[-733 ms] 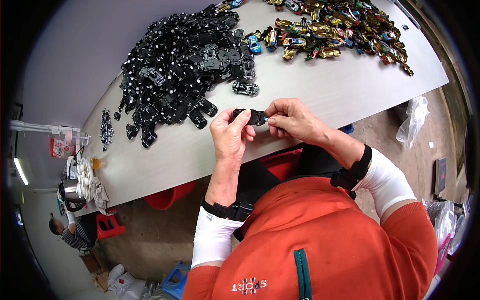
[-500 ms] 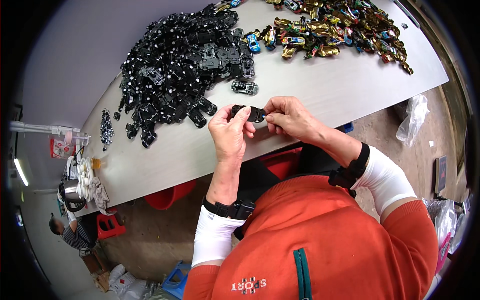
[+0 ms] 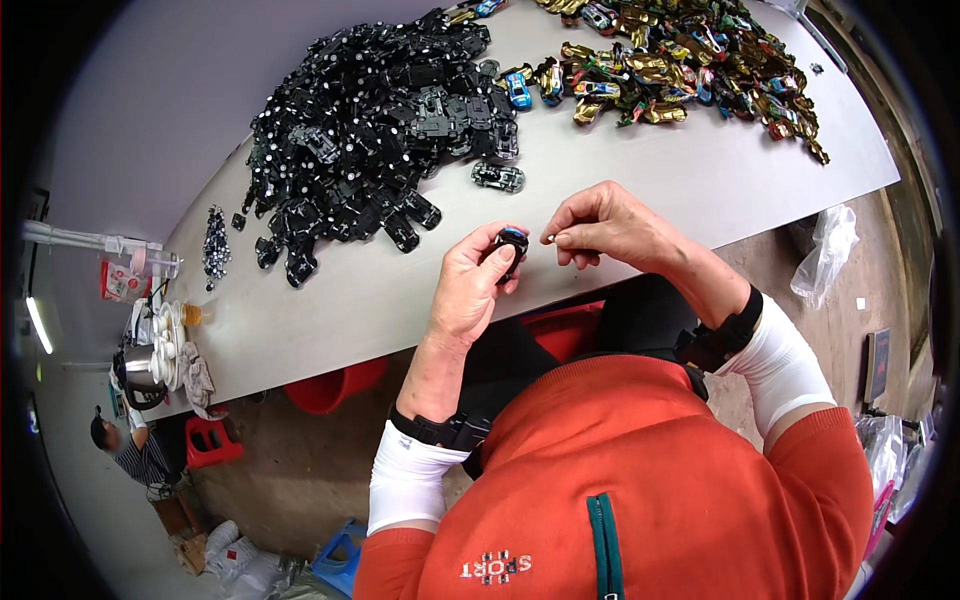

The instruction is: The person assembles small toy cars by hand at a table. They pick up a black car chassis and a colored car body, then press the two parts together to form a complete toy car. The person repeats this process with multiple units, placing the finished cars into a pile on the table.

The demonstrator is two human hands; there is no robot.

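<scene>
The pale-grey table [image 3: 330, 310] bears a broad heap of black plastic toy-car bases [image 3: 370, 130]. Before the heap's right end, the left hand [image 3: 470, 285] grips a black, blue-marked toy-car base [image 3: 515, 241]; farther right, the right hand [image 3: 618, 228] pinches a tiny pale piece [image 3: 551, 238].

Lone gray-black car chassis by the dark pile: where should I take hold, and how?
Probably pinch the chassis across its narrow width near the right end, coming from the right: it lies lengthwise left to right, and that end points away from the dark pile close behind.
</scene>
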